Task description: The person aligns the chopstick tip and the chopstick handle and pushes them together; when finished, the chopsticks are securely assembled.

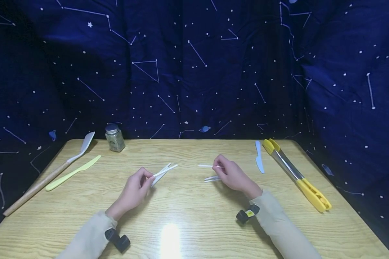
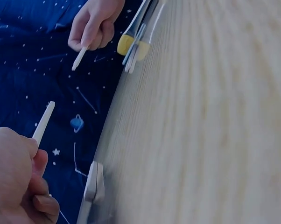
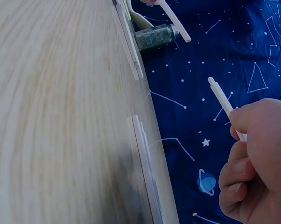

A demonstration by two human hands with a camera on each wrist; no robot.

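The left hand (image 1: pixel 135 190) pinches one white stick (image 2: pixel 44 122) between thumb and index finger; the remaining fingers are curled beneath. The right hand (image 1: pixel 235 176) pinches a second white stick (image 3: pixel 221 97) in the same way, its other fingers also curled.

Stick location: both held sticks are raised above the table (image 1: pixel 194 198), near the centre of the head view. The left-held stick projects from the fingertips toward the upper right; the right-held stick projects toward the left with its long axis almost level across the frame. The free ends face each other across a gap.

Governing relation: each held stick is to be judged against the sticks lying below it. The left resting sticks (image 2: pixel 91 183) lie just beyond and below the left fingertips. In the head view their long axis rises toward the upper right, more steeply than that of the left-held stick, so the two lines cross. The right resting sticks (image 3: pixel 146 170) lie below the right-held stick in the head view, close to parallel with it and partly hidden by the right hand. Each hand is the nearer one to its own resting sticks. Both wrist views show clearance between held and resting sticks; alignment on the left appears to require more rotation.
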